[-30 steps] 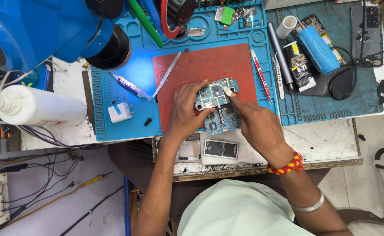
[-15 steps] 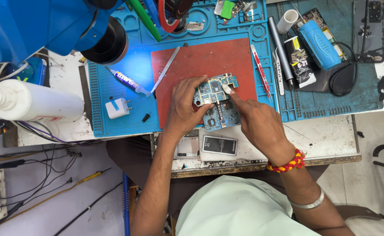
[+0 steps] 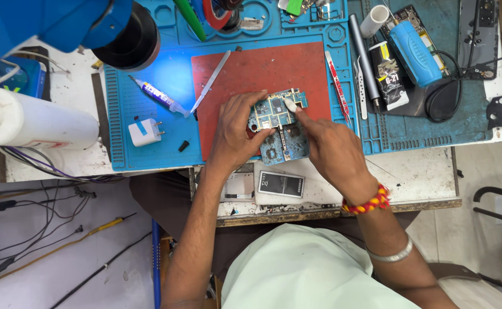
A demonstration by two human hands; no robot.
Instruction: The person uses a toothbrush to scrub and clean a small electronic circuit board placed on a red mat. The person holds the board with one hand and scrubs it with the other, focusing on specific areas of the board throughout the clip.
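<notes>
At mid-frame on the red mat, the left hand clasps the circuit board while the right hand pinches a small white tool (probably cleaning), needing light, steady strokes next.

Circuit board: blue laminate showing matt, with small metal shields glinting.
Red mat: looking rubbery — matt, scuffed.
Blue work mat: moulded silicone-like surface, appearing matt.
Tweezers: bare metal, shining faintly.
Bottle: white plastic — looking smooth.
Bench edge: worn wood showing, paint chipping.
</notes>
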